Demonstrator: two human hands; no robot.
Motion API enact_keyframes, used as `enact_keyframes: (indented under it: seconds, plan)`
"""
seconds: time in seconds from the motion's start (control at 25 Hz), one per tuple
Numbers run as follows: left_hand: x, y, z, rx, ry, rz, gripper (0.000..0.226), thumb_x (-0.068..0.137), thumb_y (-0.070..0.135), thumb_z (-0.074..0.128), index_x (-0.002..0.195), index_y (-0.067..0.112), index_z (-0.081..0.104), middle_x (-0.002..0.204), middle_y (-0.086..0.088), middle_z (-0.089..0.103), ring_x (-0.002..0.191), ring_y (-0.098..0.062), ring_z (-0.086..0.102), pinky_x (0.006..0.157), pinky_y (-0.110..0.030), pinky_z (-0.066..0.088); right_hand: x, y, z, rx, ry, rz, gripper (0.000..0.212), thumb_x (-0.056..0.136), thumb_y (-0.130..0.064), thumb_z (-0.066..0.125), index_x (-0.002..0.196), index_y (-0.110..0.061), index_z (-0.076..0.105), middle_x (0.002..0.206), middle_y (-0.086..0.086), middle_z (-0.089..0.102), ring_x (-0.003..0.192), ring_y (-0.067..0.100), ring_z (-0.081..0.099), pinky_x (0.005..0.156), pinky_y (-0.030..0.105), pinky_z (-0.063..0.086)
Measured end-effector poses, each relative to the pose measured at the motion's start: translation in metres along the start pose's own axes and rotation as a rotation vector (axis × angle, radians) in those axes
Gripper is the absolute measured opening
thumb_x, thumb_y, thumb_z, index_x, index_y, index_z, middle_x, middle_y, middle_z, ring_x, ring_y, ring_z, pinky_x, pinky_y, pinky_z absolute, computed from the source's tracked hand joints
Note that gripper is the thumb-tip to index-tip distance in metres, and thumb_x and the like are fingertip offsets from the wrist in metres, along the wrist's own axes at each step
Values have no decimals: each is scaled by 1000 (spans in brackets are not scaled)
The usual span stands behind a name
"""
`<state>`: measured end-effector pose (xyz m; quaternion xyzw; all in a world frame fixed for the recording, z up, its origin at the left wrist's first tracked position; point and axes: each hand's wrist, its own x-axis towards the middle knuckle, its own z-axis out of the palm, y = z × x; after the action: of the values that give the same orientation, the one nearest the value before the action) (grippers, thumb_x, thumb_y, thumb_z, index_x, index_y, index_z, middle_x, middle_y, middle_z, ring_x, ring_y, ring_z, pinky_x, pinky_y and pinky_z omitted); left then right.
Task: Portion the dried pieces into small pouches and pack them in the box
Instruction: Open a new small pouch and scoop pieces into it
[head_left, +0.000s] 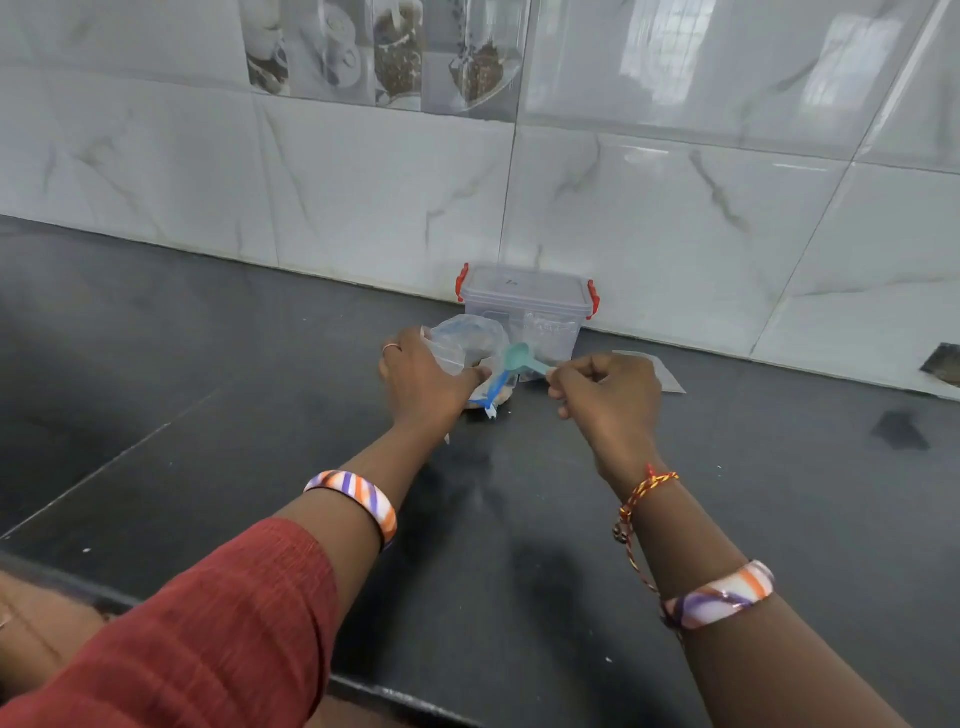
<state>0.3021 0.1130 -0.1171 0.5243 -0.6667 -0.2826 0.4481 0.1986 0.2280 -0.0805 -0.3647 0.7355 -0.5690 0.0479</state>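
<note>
Lidded box (524, 306), seemingly pouches inside

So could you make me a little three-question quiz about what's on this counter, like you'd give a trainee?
1. True or false: the lid is on the clear box by the wall.
2. Which hand holds the green spoon: A) left hand, B) right hand, C) neither?
3. Fill in: the left hand rests on a clear plastic ___ in front of the box.

Key: 1 true; its red clips sit at both ends. 2 B; the right hand pinches the handle. 3 bag.
</note>
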Motion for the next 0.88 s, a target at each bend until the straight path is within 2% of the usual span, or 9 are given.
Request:
enact_keyframes:
  seconds: [0.08, 0.2, 0.36, 0.48, 0.56, 0.64, 0.72, 0.8, 0.88]
  plan:
    - [12, -4, 2, -13, -10, -73, 76, 64, 36, 82, 124, 9, 44, 126, -11, 48, 120, -25, 44, 96, -34, 43, 2, -4, 16, -102, -36, -52, 18, 73, -10, 61, 59, -15, 70, 58, 2, 67, 54, 13, 61, 56, 20, 48]
    - [27, -12, 1, -201, -60, -164, 61, 69, 21, 79, 119, 9, 44, 115, -7, 54, 98, -20, 54, 77, -29, 45, 0, -25, 42, -297, -71, -283, 17, 78, -12, 57, 72, -4, 71, 70, 8, 70, 70, 23, 63, 59, 25, 42]
    - [38, -19, -1, -249, -98, -156, 59, 69, 17, 77, 117, 13, 44, 108, -2, 55, 92, -17, 55, 75, -29, 47, 3, -46, 59, -609, -117, -407, 20, 85, -16, 49, 85, -4, 65, 86, 11, 65, 82, 28, 57, 51, 24, 28]
    - [37, -17, 3, -264, -186, -132, 56, 66, 14, 80, 107, 16, 41, 102, 2, 50, 90, -15, 52, 80, -32, 49, 16, -50, 63, -798, -165, -374, 17, 85, -11, 52, 99, -4, 60, 103, 15, 61, 94, 32, 59, 64, 26, 36]
    - [32, -17, 12, -234, -257, -138, 51, 67, 8, 76, 105, 14, 42, 100, -1, 52, 90, -17, 54, 76, -32, 50, 22, -48, 68, -943, -253, -402, 22, 88, -9, 53, 109, -4, 56, 112, 15, 59, 103, 32, 58, 76, 32, 44]
    - [26, -17, 21, -242, -283, -180, 52, 67, 9, 76, 111, 8, 47, 105, -6, 58, 91, -19, 57, 70, -31, 48, 24, -39, 74, -1005, -294, -462, 22, 90, -10, 51, 111, -4, 56, 113, 15, 60, 103, 31, 59, 81, 34, 45]
    - [24, -16, 25, -309, -219, -287, 54, 69, 11, 76, 116, 7, 50, 112, -9, 60, 94, -20, 58, 72, -30, 48, 20, -26, 81, -1009, -322, -460, 22, 92, -11, 48, 110, -5, 59, 110, 14, 63, 100, 29, 61, 78, 33, 45]
    - [25, -16, 22, -389, -130, -404, 54, 71, 11, 74, 119, 9, 49, 112, -6, 57, 92, -18, 55, 71, -26, 46, 18, -16, 82, -944, -325, -371, 23, 92, -13, 49, 109, -7, 62, 109, 13, 65, 99, 28, 62, 77, 31, 46]
    - [28, -18, 22, -470, -133, -468, 49, 74, 5, 68, 119, 8, 49, 108, -6, 57, 92, -18, 56, 69, -27, 49, 20, -11, 80, -879, -265, -298, 23, 90, -14, 53, 109, -6, 63, 107, 14, 65, 97, 29, 62, 76, 32, 48]
